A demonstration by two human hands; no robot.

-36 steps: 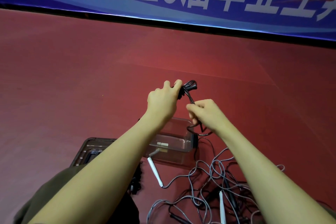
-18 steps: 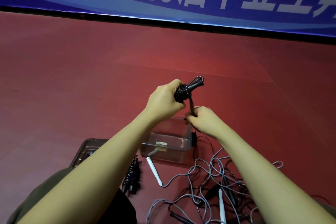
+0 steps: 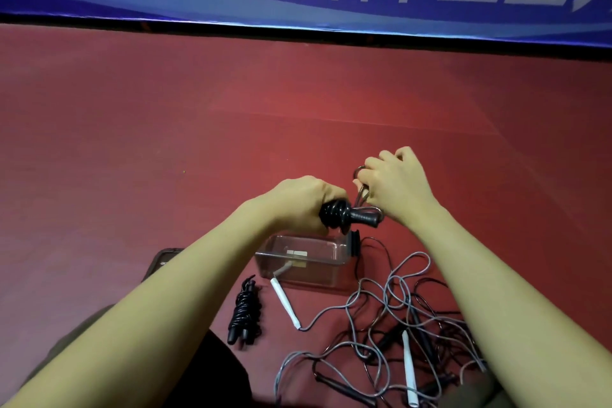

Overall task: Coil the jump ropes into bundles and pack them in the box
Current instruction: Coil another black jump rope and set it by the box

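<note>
1. While the left hand (image 3: 303,202) grips a black jump rope (image 3: 344,217) by its handles, with turns of cord already wound tightly round them, the right hand (image 3: 394,189) pinches the rope's last free loop (image 3: 361,190) just beside the bundle. Both hands are closed on this one rope, held in the air above the box.
2. The clear plastic box (image 3: 308,263) sits on the red floor (image 3: 198,142) right below the hands. As far as the view shows, no finished bundle lies in it; only the end of a grey cord seems to trail over its near wall, and a black handle (image 3: 354,243) leans at its right end.
3. One bundle looks done: a coiled black jump rope (image 3: 244,311) lies on the floor just left of the box, not yet packed.
4. A white-handled grey rope (image 3: 284,303) runs from the box front into a loose tangle of ropes (image 3: 397,318) to the right, where grey and dark cords and another white handle (image 3: 408,364) cross each other. How many ropes are in it I cannot tell.
5. My judgement: the task is early to midway. The rope in hand needs its tail tucked or secured, then both black bundles go into the box, and the tangle must be separated and coiled.
6. A dark lid or tray (image 3: 162,260) lies left of the box, partly behind the forearm.
</note>
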